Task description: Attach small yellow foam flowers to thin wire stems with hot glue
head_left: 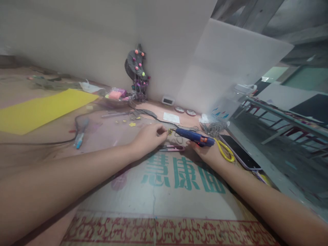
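My right hand [207, 153] grips a blue glue gun [194, 136] and holds it sideways, nozzle pointing left. My left hand [150, 136] is closed in a pinch on a small yellow piece [169, 131] right at the nozzle tip. Both hands rest on a cardboard sheet with green characters [176, 176]. A pair of pink thread snips [171, 148] lies on the cardboard between my hands.
Yellow-handled scissors [225, 150] and a phone [241, 152] lie right of the gun. A yellow foam sheet [38, 111] lies far left, with a blue pen [79, 139] and a cable nearby. A grey crescent ornament with coloured balls [137, 68] leans on the white wall. Small yellow flower [132, 124].
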Demonstrator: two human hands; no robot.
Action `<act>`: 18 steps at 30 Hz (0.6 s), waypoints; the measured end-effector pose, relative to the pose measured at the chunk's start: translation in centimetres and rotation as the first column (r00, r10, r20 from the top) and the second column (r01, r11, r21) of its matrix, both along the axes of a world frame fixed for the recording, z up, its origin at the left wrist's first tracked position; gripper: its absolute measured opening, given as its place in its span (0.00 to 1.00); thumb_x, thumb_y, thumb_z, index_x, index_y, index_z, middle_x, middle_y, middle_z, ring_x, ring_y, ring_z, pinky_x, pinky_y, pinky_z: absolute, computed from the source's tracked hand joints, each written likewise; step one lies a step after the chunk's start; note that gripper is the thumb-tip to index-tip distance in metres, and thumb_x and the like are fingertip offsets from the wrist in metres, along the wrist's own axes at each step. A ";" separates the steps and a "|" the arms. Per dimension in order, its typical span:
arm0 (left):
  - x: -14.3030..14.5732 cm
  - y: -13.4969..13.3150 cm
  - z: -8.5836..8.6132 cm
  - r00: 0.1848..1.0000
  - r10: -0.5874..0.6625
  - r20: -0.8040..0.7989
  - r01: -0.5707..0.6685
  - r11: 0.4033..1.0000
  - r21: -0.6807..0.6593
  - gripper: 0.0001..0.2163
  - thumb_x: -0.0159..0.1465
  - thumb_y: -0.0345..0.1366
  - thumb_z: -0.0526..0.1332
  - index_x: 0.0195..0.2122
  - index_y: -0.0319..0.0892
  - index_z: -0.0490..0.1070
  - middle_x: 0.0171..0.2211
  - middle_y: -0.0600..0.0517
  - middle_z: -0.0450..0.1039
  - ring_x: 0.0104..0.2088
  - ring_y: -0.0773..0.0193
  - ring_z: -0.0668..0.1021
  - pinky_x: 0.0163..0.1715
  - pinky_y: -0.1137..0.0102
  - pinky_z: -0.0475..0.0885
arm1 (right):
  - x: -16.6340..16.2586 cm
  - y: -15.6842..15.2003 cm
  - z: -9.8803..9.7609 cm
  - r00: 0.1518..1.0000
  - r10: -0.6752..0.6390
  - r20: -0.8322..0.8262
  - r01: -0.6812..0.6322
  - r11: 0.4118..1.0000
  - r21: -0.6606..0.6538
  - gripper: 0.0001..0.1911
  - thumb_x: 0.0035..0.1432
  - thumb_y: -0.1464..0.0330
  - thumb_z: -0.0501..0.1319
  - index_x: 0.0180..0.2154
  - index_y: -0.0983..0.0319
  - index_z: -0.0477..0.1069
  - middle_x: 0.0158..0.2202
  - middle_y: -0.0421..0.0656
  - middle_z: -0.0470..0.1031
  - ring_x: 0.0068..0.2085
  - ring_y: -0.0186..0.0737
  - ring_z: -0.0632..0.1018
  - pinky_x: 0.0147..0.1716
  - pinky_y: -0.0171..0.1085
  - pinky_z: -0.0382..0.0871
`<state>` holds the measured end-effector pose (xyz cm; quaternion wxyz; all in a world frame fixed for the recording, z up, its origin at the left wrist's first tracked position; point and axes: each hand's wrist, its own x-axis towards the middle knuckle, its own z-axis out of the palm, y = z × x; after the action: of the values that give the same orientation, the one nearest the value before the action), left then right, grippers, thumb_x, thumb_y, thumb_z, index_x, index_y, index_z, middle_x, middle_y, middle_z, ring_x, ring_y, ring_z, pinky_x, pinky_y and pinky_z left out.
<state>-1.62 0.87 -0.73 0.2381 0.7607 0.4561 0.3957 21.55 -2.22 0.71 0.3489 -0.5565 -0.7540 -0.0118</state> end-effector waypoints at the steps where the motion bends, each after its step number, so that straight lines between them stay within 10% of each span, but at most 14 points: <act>1: 0.0 0.0 0.0 1.000 0.004 0.000 -0.004 1.000 -0.002 0.09 0.61 0.40 0.55 0.30 0.42 0.72 0.31 0.52 0.77 0.32 0.62 0.76 0.31 0.69 0.65 | 0.1 0.0 -0.1 1.000 -0.011 0.000 0.011 1.000 -0.003 0.12 0.52 0.57 0.62 0.34 0.58 0.76 0.31 0.42 0.79 0.32 0.44 0.78 0.33 0.41 0.72; 18: 0.0 0.0 -0.1 1.000 0.004 0.014 -0.004 1.000 -0.006 0.09 0.61 0.40 0.56 0.30 0.42 0.72 0.30 0.53 0.77 0.31 0.62 0.76 0.31 0.70 0.66 | 0.6 0.4 -0.6 0.999 -0.036 0.015 0.036 0.999 0.010 0.13 0.51 0.57 0.64 0.38 0.56 0.77 0.33 0.42 0.80 0.35 0.47 0.80 0.32 0.42 0.74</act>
<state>-1.62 0.90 -0.81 0.2427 0.7564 0.4569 0.4003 22.17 -1.80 0.08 0.3455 -0.5681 -0.7465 -0.0259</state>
